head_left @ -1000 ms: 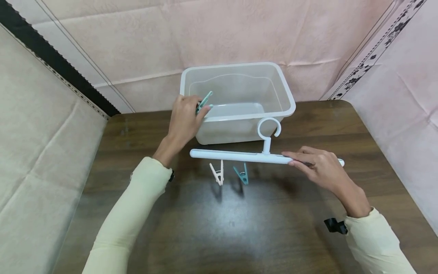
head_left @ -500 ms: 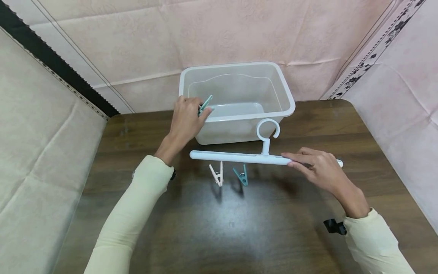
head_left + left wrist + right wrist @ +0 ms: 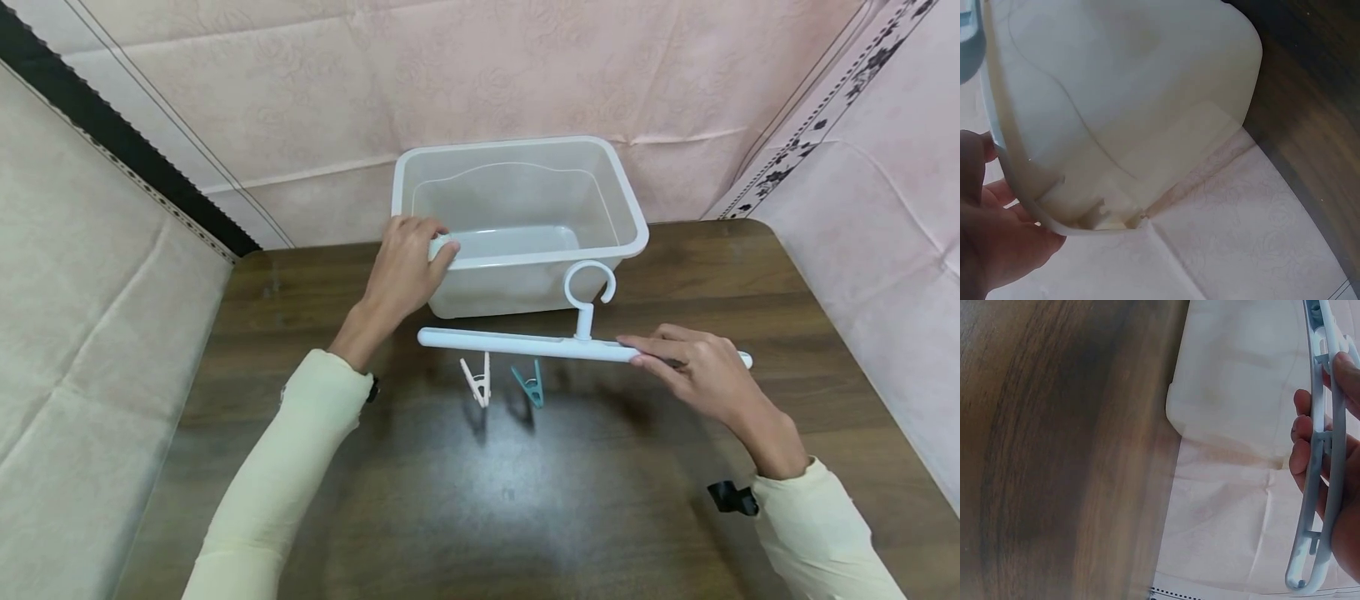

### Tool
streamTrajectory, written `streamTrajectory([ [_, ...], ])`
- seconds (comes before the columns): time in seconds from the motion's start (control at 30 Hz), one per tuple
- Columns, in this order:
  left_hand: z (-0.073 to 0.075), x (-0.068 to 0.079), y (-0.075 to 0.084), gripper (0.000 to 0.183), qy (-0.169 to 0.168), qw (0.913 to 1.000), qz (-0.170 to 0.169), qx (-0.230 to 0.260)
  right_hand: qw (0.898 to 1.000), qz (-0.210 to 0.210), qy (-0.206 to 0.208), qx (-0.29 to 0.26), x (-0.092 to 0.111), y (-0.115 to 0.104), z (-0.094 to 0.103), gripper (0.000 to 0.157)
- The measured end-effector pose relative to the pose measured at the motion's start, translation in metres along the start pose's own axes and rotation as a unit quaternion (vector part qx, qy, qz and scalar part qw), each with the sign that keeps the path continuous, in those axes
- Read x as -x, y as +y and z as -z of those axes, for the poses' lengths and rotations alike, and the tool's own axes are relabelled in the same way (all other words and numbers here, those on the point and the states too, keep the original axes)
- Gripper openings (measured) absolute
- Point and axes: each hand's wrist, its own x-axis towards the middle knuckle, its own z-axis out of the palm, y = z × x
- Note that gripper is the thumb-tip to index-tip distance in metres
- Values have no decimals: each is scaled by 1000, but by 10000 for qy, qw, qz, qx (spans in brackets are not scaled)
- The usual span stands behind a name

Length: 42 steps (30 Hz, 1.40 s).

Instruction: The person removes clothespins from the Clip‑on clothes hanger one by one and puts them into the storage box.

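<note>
My left hand [image 3: 405,258] bends over the near left corner of a translucent plastic tub [image 3: 517,283], fingers reaching past the rim. A pale patch shows between thumb and index finger, and I cannot tell whether the hand holds anything there. My right hand [image 3: 693,367] pinches the right part of a pale blue plastic hanger [image 3: 517,342] between thumb and fingers. The hanger's hook stands up, overlapping the tub's front. In the right wrist view the hanger bar [image 3: 1310,506] runs through that hand. A white clothespin [image 3: 478,385] and a teal clothespin [image 3: 531,388] appear just below the bar.
The tub stands at the far edge of a brown wooden table [image 3: 450,517]. Patterned cloth [image 3: 525,67] hangs behind it and on both sides. Nothing shows on the tub's visible floor.
The mint green clothespin seen in the left hand is now out of sight. The left hand has lowered slightly at the tub's rim. The right hand and hanger stay nearly still.
</note>
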Motion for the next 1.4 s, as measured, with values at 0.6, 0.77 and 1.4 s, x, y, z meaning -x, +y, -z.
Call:
streamTrajectory([
  [0.6,21,63,-19,49,993,9789,642,1665,9998,60,210,-6,-1,4,5,38],
  [0.77,18,89,-26,50,661,9708,1157,1997,9996,105,237,-70,-1,5,6,39],
  [1.4,-46,135,20,41,-2136,7483,2210,5879,9984,227,498,-135,-3,9,4,26],
])
